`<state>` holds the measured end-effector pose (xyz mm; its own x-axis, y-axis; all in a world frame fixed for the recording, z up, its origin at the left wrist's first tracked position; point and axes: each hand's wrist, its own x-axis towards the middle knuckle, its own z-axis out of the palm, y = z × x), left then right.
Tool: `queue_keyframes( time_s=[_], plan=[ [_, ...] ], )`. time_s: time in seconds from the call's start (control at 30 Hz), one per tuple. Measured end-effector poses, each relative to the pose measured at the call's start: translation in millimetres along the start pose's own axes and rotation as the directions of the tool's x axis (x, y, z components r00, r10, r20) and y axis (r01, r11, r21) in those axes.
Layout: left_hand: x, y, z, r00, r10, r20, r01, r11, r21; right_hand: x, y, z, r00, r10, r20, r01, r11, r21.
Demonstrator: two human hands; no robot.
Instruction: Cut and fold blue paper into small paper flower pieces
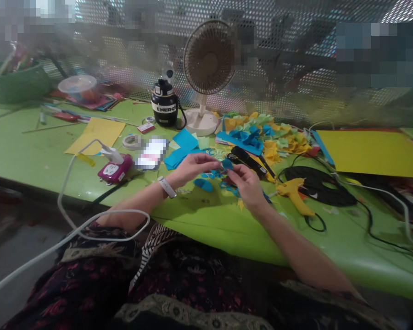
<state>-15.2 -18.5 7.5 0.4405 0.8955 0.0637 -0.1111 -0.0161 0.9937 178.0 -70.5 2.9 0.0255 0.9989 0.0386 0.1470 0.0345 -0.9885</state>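
Left hand (194, 167) and right hand (247, 186) pinched together on a small blue paper piece (226, 164); folded yellow and blue paper pieces (268, 143) already heaped on the green tabletop (206, 225), yellow glue gun (293, 196) nearby.

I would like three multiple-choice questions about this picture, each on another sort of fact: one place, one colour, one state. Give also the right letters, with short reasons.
1. Where is the glue gun?
A. On the table, to the right of the right hand
B. In the green basket
C. On the black bottle

2. What colour is the small piece between the right hand and the left hand?
A. Red
B. Blue
C. White

3. How does the fan stand?
A. Lying on its side
B. Hanging from the mesh
C. Upright on its base

Answers:
1. A: it lies on the green surface beside the right hand.
2. B: the fingertips show a blue piece.
3. C: the round head rises above the white base.
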Motion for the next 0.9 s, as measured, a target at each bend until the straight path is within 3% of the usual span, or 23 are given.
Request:
queue_keyframes(
  time_s=[0.07,0.13,0.2,0.27,0.43,0.53,0.63,0.73,0.9],
  plan=[
    [2.7,7.8,-14.7,0.993,0.109,-0.045,-0.085,0.925,0.370,0.9,-3.0,-2.0,1.000,-0.009,-0.025,0.009,1.000,0.005],
    [4.5,9.9,-27.4,0.998,0.062,-0.005,-0.044,0.771,0.635,1.0,-5.9,-3.0,1.000,-0.014,-0.026,0.014,1.000,0.009],
    [4.8,6.2,-35.2,0.998,-0.053,0.031,0.009,0.630,0.777,0.8,-7.6,-3.0,1.000,-0.020,-0.009,0.021,1.000,0.006],
    [4.4,-0.2,-37.5,0.994,-0.087,0.072,-0.007,0.588,0.809,0.9,-7.3,-2.3,1.000,-0.023,0.006,0.023,1.000,-0.014],
    [3.9,-8.2,-29.5,0.972,-0.091,0.216,-0.100,0.673,0.733,3.5,0.0,-2.0,0.999,-0.035,0.027,0.036,0.998,-0.050],
    [4.5,-8.3,-23.5,0.972,-0.067,0.225,-0.092,0.773,0.627,5.1,5.2,-4.2,0.991,-0.136,0.013,0.137,0.984,-0.111],
    [4.9,-11.3,-18.6,0.968,-0.131,0.212,0.050,0.935,0.350,4.6,7.4,-6.2,0.959,-0.282,0.027,0.282,0.945,-0.164],
    [4.7,-13.6,-14.7,0.938,-0.224,0.265,0.213,0.975,0.070,2.5,5.3,-6.3,0.954,-0.285,0.091,0.297,0.939,-0.171],
    [2.9,-9.7,-11.3,0.922,-0.244,0.300,0.245,0.969,0.036,0.6,-1.7,-6.2,0.977,-0.154,0.148,0.191,0.942,-0.277]
  ],
)
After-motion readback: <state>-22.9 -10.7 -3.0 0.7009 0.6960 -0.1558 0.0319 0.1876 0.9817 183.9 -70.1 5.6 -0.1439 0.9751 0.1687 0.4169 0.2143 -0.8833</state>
